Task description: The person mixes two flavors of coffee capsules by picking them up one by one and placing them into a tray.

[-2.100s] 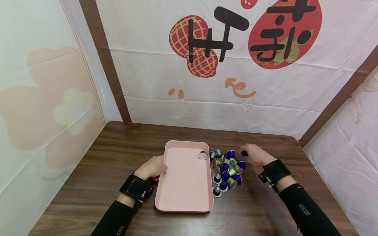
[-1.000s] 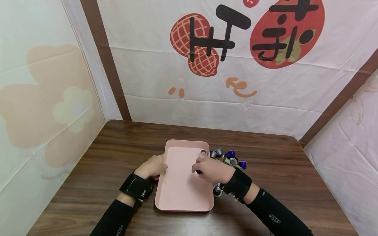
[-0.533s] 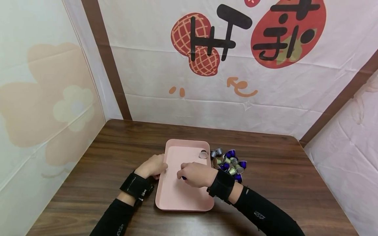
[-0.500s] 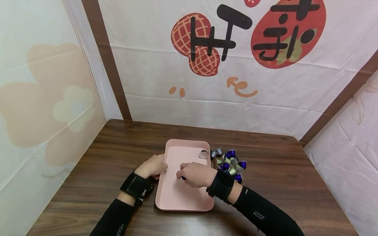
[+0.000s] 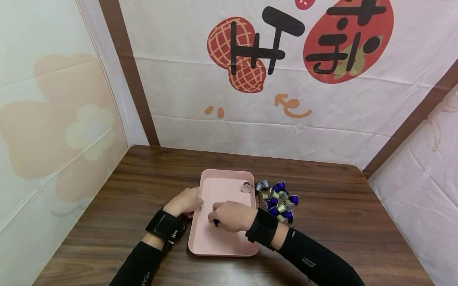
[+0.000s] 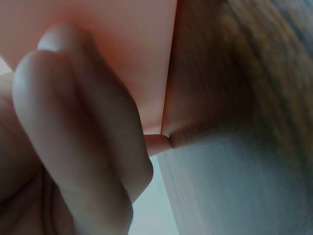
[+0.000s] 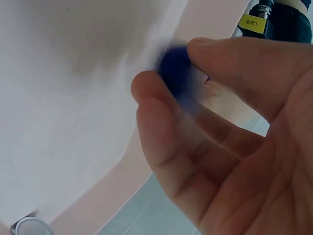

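A pink rectangular tray is being borne by the brown wood-grained table, roughly midway between its left and right edges, with one short side of the tray being turned toward the far edge. A heap of small capsules in blue, pale green and silver-grey is being carried by the same table just beside the tray's right side, nearer to the tray than to the table's right edge, several of them being tipped over and crowded together.
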The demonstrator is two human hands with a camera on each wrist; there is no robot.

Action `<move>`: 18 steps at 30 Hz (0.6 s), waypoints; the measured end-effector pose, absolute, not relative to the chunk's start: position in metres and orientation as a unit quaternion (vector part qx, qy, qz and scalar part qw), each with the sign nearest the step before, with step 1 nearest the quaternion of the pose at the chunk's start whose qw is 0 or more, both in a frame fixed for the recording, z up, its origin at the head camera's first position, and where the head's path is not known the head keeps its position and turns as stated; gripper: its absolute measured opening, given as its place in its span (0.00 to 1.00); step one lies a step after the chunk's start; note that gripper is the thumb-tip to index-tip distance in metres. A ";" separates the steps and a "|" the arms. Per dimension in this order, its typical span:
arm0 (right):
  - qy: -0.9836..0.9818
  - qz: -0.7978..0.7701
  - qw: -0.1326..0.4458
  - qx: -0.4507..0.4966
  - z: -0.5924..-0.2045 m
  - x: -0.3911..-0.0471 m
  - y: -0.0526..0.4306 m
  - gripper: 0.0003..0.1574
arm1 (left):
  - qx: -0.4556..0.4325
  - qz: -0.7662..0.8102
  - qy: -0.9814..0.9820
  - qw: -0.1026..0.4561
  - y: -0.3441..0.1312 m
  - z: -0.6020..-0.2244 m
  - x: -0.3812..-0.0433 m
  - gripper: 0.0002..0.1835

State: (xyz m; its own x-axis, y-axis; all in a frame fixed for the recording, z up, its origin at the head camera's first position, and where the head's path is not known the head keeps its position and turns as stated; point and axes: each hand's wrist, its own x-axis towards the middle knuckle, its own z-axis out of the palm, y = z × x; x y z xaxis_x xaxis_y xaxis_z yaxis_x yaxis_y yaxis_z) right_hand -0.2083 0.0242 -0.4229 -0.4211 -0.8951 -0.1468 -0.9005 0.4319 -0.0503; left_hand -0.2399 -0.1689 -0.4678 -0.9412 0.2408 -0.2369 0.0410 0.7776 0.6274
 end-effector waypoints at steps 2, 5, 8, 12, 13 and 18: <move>0.843 0.017 0.075 -0.532 -0.422 -0.208 0.025 0.13 | 0.079 0.322 0.931 0.152 -0.169 -0.469 -0.240 0.05; 0.849 0.014 0.080 -0.523 -0.417 -0.207 0.027 0.14 | 0.082 0.318 0.932 0.153 -0.169 -0.471 -0.241 0.04; 0.855 0.009 0.090 -0.511 -0.410 -0.207 0.032 0.14 | 0.079 0.319 0.931 0.158 -0.168 -0.471 -0.242 0.04; 0.862 -0.006 0.096 -0.497 -0.406 -0.211 0.045 0.14 | 0.071 0.319 0.932 0.158 -0.168 -0.471 -0.242 0.05; 0.864 -0.012 0.098 -0.494 -0.405 -0.213 0.049 0.14 | 0.070 0.318 0.933 0.157 -0.168 -0.471 -0.242 0.05; 0.874 -0.045 0.106 -0.472 -0.405 -0.224 0.076 0.14 | 0.072 0.318 0.934 0.148 -0.168 -0.472 -0.241 0.02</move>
